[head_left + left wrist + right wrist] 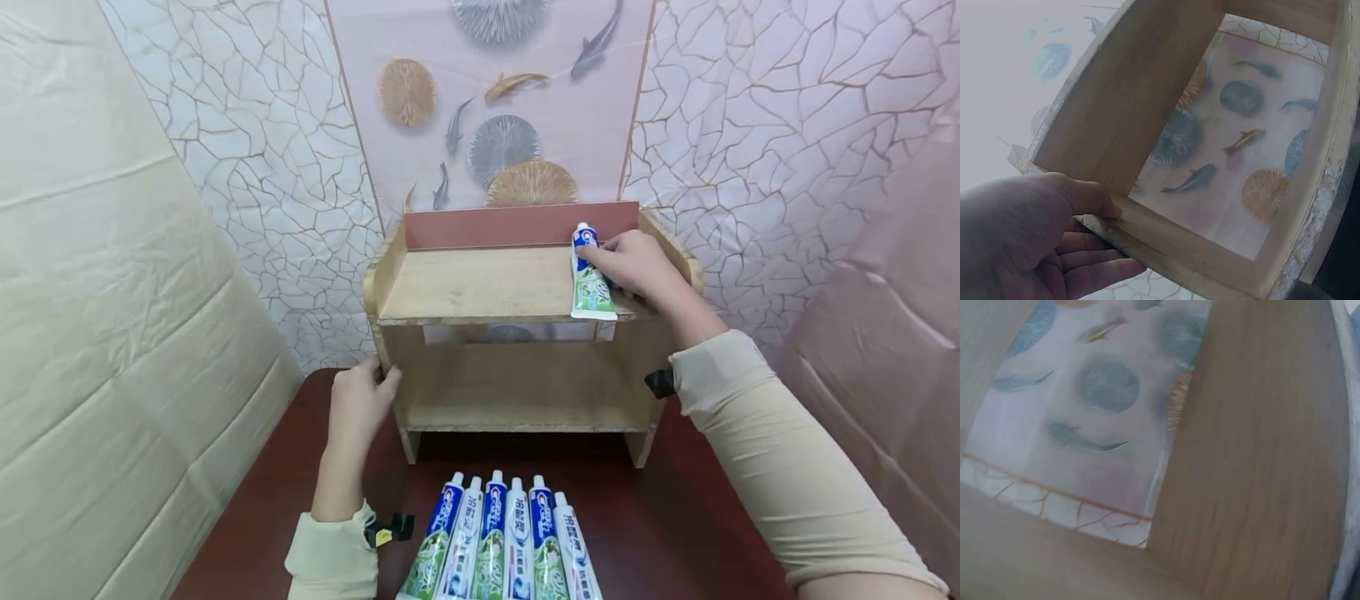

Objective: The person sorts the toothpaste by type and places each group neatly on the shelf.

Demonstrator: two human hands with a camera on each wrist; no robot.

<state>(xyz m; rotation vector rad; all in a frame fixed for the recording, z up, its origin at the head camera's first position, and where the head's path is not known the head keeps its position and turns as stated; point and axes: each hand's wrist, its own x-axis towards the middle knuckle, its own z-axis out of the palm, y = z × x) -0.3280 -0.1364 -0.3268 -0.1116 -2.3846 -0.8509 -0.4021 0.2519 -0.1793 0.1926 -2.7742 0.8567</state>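
My right hand (637, 262) pinches a blue, white and green toothpaste tube (592, 287) between thumb and fingers at the right end of the upper board of a small wooden shelf (480, 283). The tube's cap points to the back, and its flat end reaches the board's front edge. My left hand (363, 396) grips the shelf's left side panel (1166, 247); in the left wrist view its thumb lies on the inner face and the fingers on the outside. The right wrist view shows the shelf's wooden boards (1266, 450), with the hand out of sight.
Several toothpaste tubes (493, 533), blue-green and white ones alternating, lie fanned side by side on the dark red table (660, 533) before the shelf. A patterned cloth (502, 100) hangs behind. Pale fabric walls (112, 333) stand left and right.
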